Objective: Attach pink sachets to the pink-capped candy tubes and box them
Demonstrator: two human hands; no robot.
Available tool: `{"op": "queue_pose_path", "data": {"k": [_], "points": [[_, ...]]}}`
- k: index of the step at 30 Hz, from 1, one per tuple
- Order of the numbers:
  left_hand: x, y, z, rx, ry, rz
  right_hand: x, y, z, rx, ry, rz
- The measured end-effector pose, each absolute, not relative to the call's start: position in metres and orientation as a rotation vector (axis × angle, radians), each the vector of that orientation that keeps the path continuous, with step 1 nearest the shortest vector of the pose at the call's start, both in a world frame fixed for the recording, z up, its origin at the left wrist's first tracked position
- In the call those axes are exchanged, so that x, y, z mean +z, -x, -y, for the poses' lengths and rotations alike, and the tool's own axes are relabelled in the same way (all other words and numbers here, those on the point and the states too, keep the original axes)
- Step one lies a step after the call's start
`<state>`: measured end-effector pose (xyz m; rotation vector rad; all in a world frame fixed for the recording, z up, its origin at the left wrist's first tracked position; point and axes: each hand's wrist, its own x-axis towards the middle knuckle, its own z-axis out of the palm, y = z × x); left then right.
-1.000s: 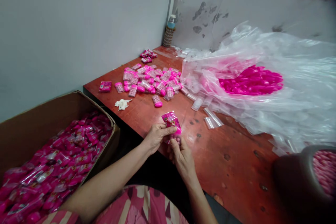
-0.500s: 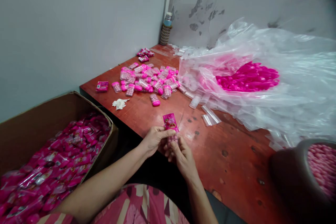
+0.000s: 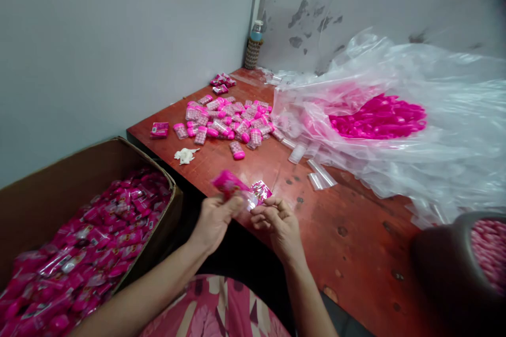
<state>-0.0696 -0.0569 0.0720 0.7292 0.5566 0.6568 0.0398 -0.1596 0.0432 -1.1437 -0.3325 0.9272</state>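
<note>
My left hand (image 3: 213,218) is closed on a pink packet (image 3: 228,183) that juts up and to the left, blurred by motion. My right hand (image 3: 276,221) is just to its right, fingers curled in a pinch at the packet's clear shiny end (image 3: 259,192). Both hands hover at the near edge of the red-brown table (image 3: 348,242). A cardboard box (image 3: 79,168) full of pink wrapped packets (image 3: 98,242) stands at my left.
A heap of small pink-capped bottles (image 3: 227,121) lies at the table's far left. A big clear plastic bag (image 3: 415,131) holds pink caps (image 3: 379,118). Clear empty tubes (image 3: 320,176), a dark bowl of pink sweets (image 3: 474,258) and a water bottle (image 3: 255,45) are also here.
The packet stood upright between both hands; now my left hand has swung it down and leftward toward the box side, and my right hand has loosened to a pinch at its end.
</note>
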Motion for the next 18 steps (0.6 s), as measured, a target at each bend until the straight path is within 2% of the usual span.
{"op": "queue_pose_path", "data": {"k": [4,10,18], "points": [[0.081,0.098,0.032,1.066,-0.772,-0.616,0.043,-0.056,0.167,0.795,1.206,0.319],[0.051,0.056,0.033,0.740,-1.546,-0.603,0.036,-0.063,0.174,0.776,1.298,0.324],[0.010,0.023,0.037,0.604,-2.414,-0.523,0.029,-0.068,0.186,0.742,1.441,0.335]]}}
